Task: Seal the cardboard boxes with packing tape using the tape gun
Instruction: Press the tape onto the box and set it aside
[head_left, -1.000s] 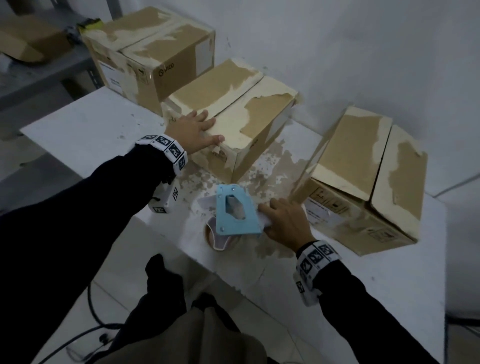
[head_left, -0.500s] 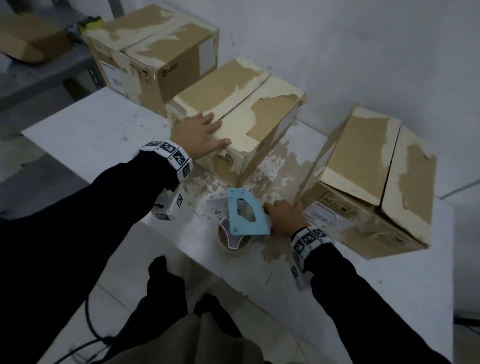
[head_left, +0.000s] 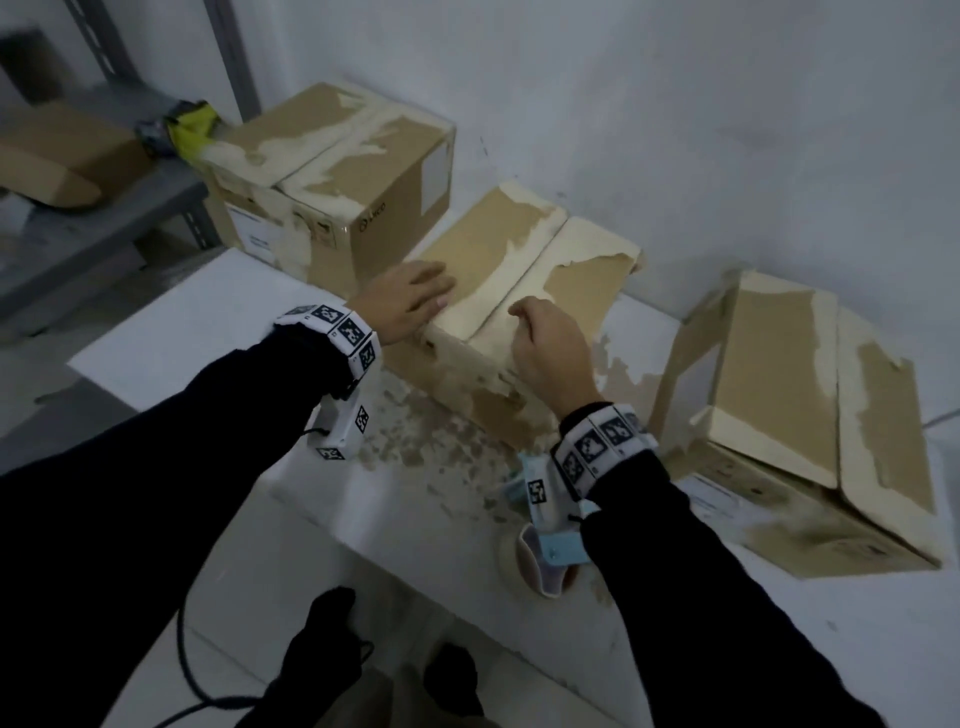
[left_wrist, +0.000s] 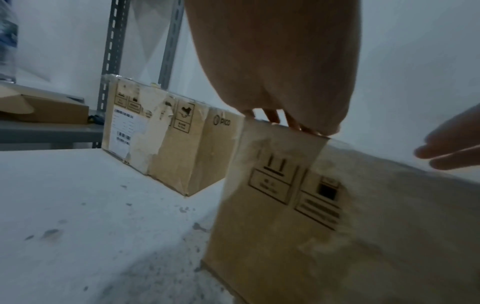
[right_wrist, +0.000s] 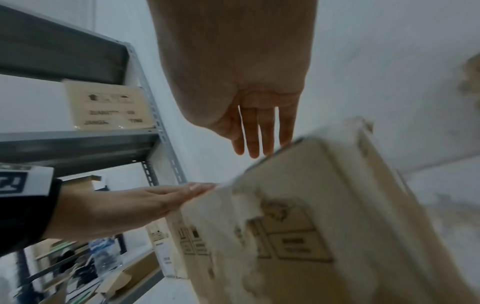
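Right hand (head_left: 550, 345) has left the tape gun (head_left: 553, 545) and gone up to the middle box (head_left: 524, 291).
Fingers relaxed and holding nothing, it nears the right flap, seemingly not yet touching; the left hand (head_left: 410, 301) lies flat on the left flap, fingers straight. Gun sits on the table (head_left: 156, 332) below the right wrist. Step in hand looks like pressing the flaps shut; next, fetch the gun and tape the seam.
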